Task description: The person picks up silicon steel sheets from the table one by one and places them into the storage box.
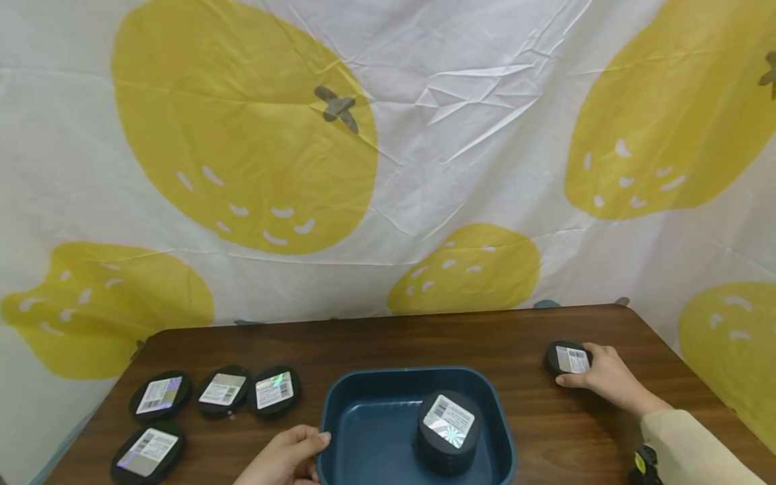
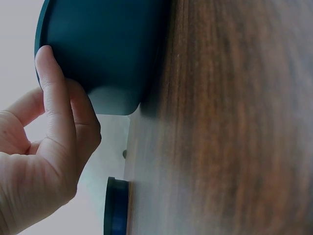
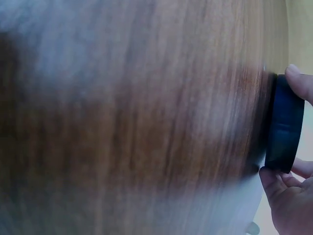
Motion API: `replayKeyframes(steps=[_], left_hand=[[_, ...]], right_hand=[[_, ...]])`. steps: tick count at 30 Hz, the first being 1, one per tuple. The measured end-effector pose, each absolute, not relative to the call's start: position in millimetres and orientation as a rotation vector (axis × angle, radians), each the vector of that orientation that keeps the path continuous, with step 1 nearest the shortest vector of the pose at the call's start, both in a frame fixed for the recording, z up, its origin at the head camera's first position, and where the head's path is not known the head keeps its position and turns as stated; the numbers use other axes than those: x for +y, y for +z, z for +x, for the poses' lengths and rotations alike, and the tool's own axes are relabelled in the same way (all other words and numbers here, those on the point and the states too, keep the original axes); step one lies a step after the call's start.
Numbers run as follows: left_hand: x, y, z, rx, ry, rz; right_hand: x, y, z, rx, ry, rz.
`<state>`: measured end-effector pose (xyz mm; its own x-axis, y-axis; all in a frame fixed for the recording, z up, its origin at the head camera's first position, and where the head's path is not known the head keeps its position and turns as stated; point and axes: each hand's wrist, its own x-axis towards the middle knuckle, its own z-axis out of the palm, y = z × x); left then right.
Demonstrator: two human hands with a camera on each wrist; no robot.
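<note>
My left hand (image 1: 287,455) pinches the left rim of a dark blue tray (image 1: 364,374), thumb on the inside edge and fingers outside; the left wrist view also shows this hand (image 2: 54,132) at the tray's wall (image 2: 105,54). Inside the tray, toward its right side, stands a stack of round black discs (image 1: 448,431) with a white barcode label on top. At the far right of the table, my right hand (image 1: 612,378) holds another flat black disc (image 1: 568,358) by its edge, label facing up. Its side (image 3: 285,125) shows between thumb and fingers, close over the wood.
Several labelled black discs lie left of the tray: one at the front left (image 1: 148,453), one behind it (image 1: 160,396), and others nearer the tray, such as this disc (image 1: 274,391). A white cloth with yellow fruit prints (image 1: 400,162) hangs behind the brown wooden table (image 1: 364,340).
</note>
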<state>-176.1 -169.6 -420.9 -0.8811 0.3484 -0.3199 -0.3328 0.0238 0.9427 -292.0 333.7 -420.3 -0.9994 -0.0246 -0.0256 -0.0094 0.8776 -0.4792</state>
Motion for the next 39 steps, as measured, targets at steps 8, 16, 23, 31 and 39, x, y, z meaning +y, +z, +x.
replayKeyframes(steps=[8,16,23,31,39], left_hand=[[-170.1,-420.6,-176.7,1.848,1.883,0.025],[-170.3,-422.6,-176.1,1.861,1.872,0.038],[-170.6,-421.9,-175.7,1.860,1.881,0.046],[-170.7,-422.0,-176.8,1.862,1.884,0.061],[-169.4,-420.6,-177.3,1.851,1.900,0.066]], right_hand=[[333.1,-420.6,-286.8,3.039,-0.811,-0.029],[335.2,-418.6,-280.3,3.052,-0.828,-0.050],[334.7,-414.2,-274.8,3.046,-0.835,-0.049],[329.3,-407.7,-269.1,3.046,-0.851,-0.045],[325.2,-401.2,-262.5,3.073,-0.841,-0.063]])
